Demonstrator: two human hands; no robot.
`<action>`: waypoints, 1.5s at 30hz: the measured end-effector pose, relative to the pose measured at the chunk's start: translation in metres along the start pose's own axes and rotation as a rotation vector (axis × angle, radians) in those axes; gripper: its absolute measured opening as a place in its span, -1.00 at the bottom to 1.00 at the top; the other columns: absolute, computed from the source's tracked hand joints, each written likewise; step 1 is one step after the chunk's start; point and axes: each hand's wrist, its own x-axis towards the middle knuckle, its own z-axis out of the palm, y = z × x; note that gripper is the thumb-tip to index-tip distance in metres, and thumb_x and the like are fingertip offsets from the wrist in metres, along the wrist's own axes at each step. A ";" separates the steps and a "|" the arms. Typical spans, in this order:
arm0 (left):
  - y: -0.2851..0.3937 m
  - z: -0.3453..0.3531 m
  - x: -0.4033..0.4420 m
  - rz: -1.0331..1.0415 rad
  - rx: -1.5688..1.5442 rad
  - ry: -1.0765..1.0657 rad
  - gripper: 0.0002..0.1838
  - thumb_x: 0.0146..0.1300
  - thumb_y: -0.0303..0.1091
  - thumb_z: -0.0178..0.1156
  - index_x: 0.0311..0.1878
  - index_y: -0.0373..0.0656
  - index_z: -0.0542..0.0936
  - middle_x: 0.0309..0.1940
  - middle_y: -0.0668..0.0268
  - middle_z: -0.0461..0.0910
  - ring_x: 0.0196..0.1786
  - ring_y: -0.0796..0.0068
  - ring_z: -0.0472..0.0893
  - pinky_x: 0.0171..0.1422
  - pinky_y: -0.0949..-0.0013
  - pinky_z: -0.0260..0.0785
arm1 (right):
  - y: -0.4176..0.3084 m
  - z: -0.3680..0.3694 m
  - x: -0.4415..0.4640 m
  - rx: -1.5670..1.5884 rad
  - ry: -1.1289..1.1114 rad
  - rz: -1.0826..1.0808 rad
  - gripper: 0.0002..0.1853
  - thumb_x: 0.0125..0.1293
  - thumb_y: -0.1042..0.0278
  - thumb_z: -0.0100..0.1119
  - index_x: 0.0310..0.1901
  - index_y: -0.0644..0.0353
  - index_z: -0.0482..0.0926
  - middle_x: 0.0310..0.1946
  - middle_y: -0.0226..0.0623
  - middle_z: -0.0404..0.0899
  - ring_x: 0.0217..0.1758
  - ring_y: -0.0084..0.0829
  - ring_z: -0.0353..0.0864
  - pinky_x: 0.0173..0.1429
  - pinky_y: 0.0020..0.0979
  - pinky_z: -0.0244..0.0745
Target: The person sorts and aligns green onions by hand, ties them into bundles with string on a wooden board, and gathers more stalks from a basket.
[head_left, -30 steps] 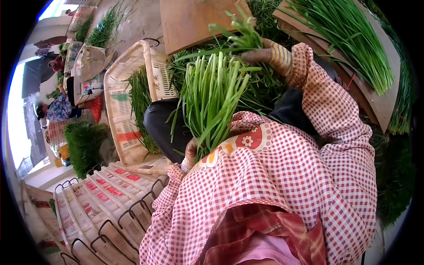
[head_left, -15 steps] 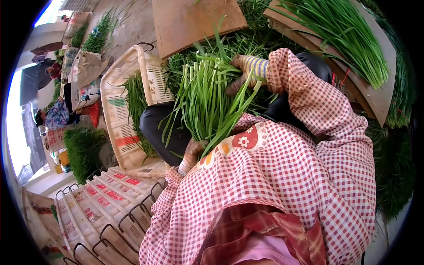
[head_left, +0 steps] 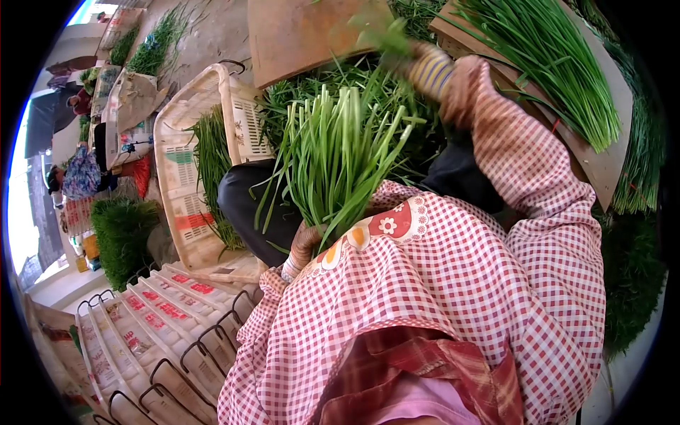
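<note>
My left hand (head_left: pixel 306 242), in a brown-stained glove, is closed round the lower part of a bunch of Chinese chives (head_left: pixel 343 152). The pale cut ends of the bunch point up and away from me, above my lap. My right hand (head_left: pixel 418 65), in a glove with a striped yellow and blue cuff, is beyond the bunch and smeared by motion. A blurred tuft of chive leaves (head_left: pixel 386 35) is at its fingers. Beneath both lies a heap of loose green leaves (head_left: pixel 354 71).
A brown board (head_left: pixel 312 35) lies ahead. On another board (head_left: pixel 602 163) at the right rests a large pile of chives (head_left: pixel 552 71). A cream crate (head_left: pixel 170 134) with chives stands left, near stacked crates (head_left: pixel 156 319). Another person (head_left: pixel 83 173) is at far left.
My right hand has moved up and away from the bunch, with a tuft of leaves at its fingers. My left hand keeps its hold on the bunch.
</note>
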 end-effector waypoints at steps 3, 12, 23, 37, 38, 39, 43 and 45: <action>0.001 -0.002 0.000 0.010 -0.007 -0.003 -0.54 0.08 -0.51 0.29 0.09 -0.24 0.47 -0.03 0.20 0.58 -0.04 0.39 0.57 0.09 0.31 0.43 | -0.062 -0.040 -0.007 -0.726 0.146 -0.059 -0.46 0.14 -0.08 0.26 0.06 0.09 0.50 -0.21 -0.40 0.64 -0.34 -0.60 0.55 -0.43 -0.51 0.39; -0.002 -0.004 0.005 0.091 0.120 0.006 -0.49 0.06 -0.54 0.30 0.13 -0.23 0.44 -0.02 0.21 0.57 -0.04 0.40 0.57 0.09 0.33 0.43 | -0.029 0.004 -0.066 -0.709 -0.510 0.301 -0.52 0.05 0.10 0.42 -0.02 0.14 0.57 -0.21 -0.35 0.64 -0.26 -0.49 0.55 -0.15 -0.47 0.45; 0.008 0.028 0.005 0.050 0.395 0.263 -0.46 0.02 -0.46 0.41 0.09 -0.23 0.45 -0.07 0.29 0.61 -0.08 0.54 0.57 0.01 0.51 0.44 | -0.017 0.012 0.005 -1.715 -0.388 0.282 -0.34 0.14 0.04 0.30 0.25 0.09 0.35 0.22 -0.07 0.38 0.26 -0.16 0.39 0.27 -0.23 0.35; 0.005 0.002 0.005 0.001 0.512 0.100 -0.41 0.01 -0.60 0.37 0.16 -0.23 0.42 -0.01 0.26 0.57 0.01 0.48 0.56 0.14 0.39 0.43 | -0.017 0.078 -0.036 -1.450 -0.671 -0.674 -0.19 -0.18 -0.32 0.37 0.02 0.15 0.49 0.15 -0.11 0.33 0.34 0.01 0.15 0.33 0.05 0.07; 0.003 0.001 0.005 0.003 0.511 0.098 -0.41 0.01 -0.60 0.37 0.16 -0.23 0.42 -0.01 0.26 0.57 0.01 0.48 0.56 0.14 0.39 0.43 | -0.017 0.077 -0.036 -1.427 -0.679 -0.649 -0.17 -0.18 -0.34 0.35 0.03 0.17 0.49 0.13 -0.11 0.34 0.34 0.02 0.15 0.32 0.05 0.08; 0.000 0.001 0.004 -0.013 0.365 0.081 -0.39 0.00 -0.58 0.39 0.17 -0.23 0.40 0.01 0.26 0.56 0.01 0.48 0.55 0.15 0.40 0.42 | -0.016 0.075 -0.037 -1.453 -0.654 -0.734 -0.22 -0.09 -0.29 0.32 0.05 0.18 0.49 0.10 -0.12 0.37 0.28 0.01 0.22 0.29 0.05 0.11; -0.004 0.001 0.007 -0.009 0.213 -0.001 -0.33 0.00 -0.59 0.38 0.22 -0.24 0.35 0.04 0.27 0.54 0.04 0.49 0.53 0.18 0.43 0.41 | -0.023 0.073 -0.035 -1.533 -0.800 -0.589 -0.39 0.04 -0.11 0.27 0.04 0.16 0.54 0.03 -0.11 0.45 0.13 -0.01 0.36 0.26 0.01 0.16; -0.007 -0.004 0.011 0.024 0.326 -0.017 -0.33 0.02 -0.61 0.35 0.24 -0.24 0.33 0.03 0.27 0.54 0.05 0.49 0.53 0.19 0.43 0.40 | -0.035 0.077 -0.036 -1.575 -0.864 -0.549 -0.41 0.04 -0.09 0.27 0.03 0.16 0.55 0.03 -0.10 0.45 0.14 -0.01 0.36 0.26 0.00 0.16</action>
